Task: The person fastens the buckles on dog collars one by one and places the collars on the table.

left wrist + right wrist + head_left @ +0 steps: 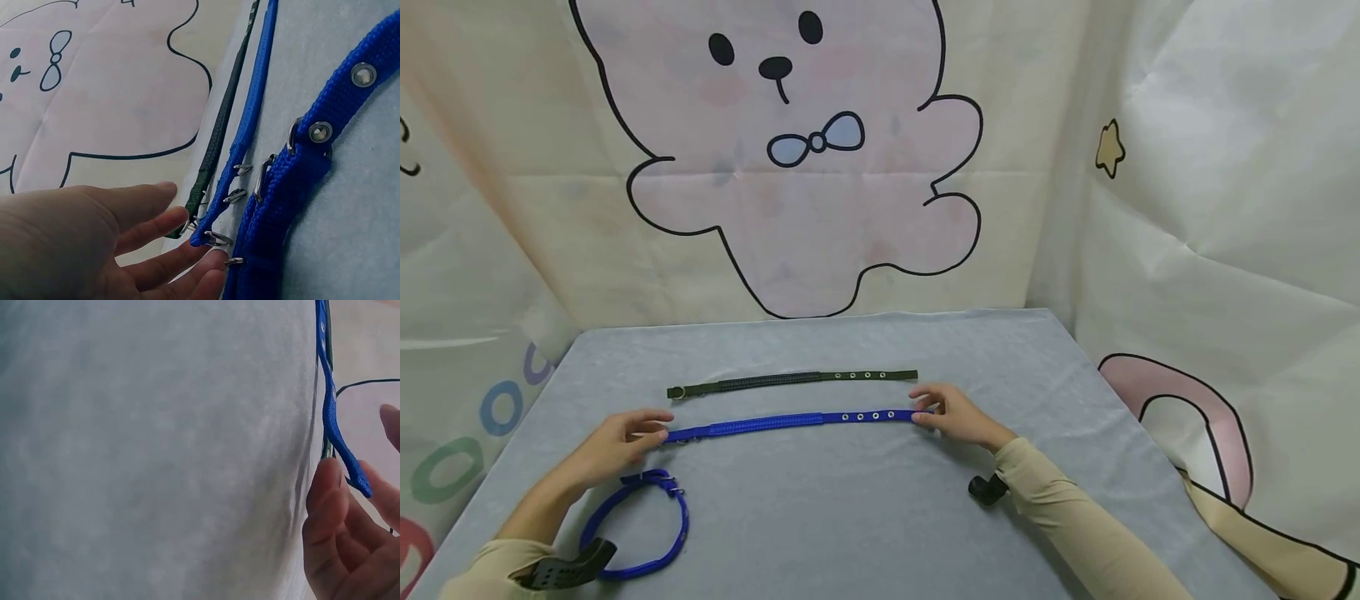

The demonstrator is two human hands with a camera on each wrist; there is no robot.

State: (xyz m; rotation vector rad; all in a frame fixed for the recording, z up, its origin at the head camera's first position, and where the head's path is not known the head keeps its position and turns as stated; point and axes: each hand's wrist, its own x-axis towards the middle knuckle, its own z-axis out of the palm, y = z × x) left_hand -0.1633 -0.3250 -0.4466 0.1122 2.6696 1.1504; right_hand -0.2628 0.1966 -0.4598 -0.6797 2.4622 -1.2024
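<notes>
A blue pet collar (790, 422) lies stretched out between the two hands. My left hand (617, 442) is at its buckle end; in the left wrist view the fingers (147, 234) are extended and touch that end by its metal ring. At the holed end, my right hand (951, 412) pinches the strap between thumb and finger. In the right wrist view the strap's tip (359, 478) sticks out between the fingertips, bent upward. Behind it lies a dark green collar (775, 380), flat and parallel. A second blue collar (679, 537), fastened in a loop, lies beside the left forearm.
A grey cloth (820, 517) covers the table. A backdrop (1000, 225) with a cartoon bear stands along the far edge, and printed sheets hang at both sides. Dark devices are strapped to the left wrist (568, 571) and the right wrist (987, 490).
</notes>
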